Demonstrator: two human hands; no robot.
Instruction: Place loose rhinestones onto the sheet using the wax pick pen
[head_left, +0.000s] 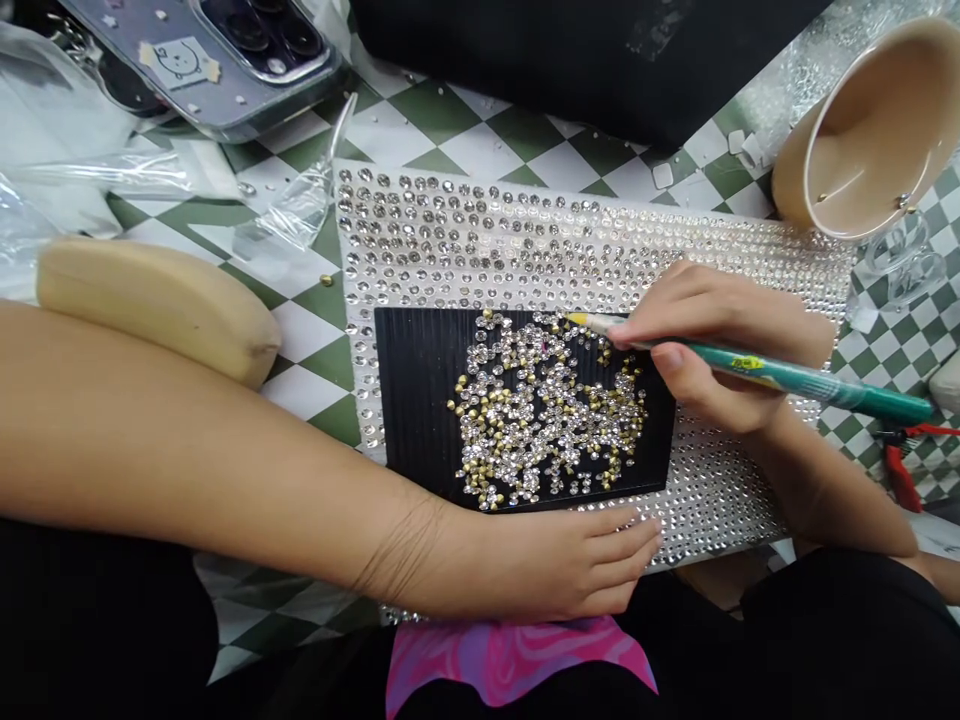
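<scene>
- The flat black rectangular tray with a ribbed base (pixel 420 400) lay on the sheet set with rows of clear round rhinestones (pixel 720 470). It contained a dense single spread of loose clear and gold-backed rhinestones (pixel 547 410), concentrated at its middle and right; the left section of the base was bare.
- The beige round cup with a glossy interior (pixel 795 180) stood tilted at the upper right, its mouth toward the viewer. At least two small shiny pieces were visible inside.
- The crumpled clear plastic bag (pixel 289 215) lay beyond the tray on the left, on the green-and-white checked tablecloth (pixel 315 390). Its contents could not be determined.
- The right hand (pixel 712 340) gripped the green pen-shaped tool with a yellow tip (pixel 810 385) between thumb and fingers. The tool was inclined, its tip at the far edge of the tray, among the stones; contact with a stone could not be confirmed.
- The left hand (pixel 592 565) was positioned palm down along the near edge of the tray, fingers extended and close together, with no object visible in its grasp. Its underside was hidden.
- The left forearm extended from the left, beside the pale yellow banana-shaped object (pixel 157 305).
</scene>
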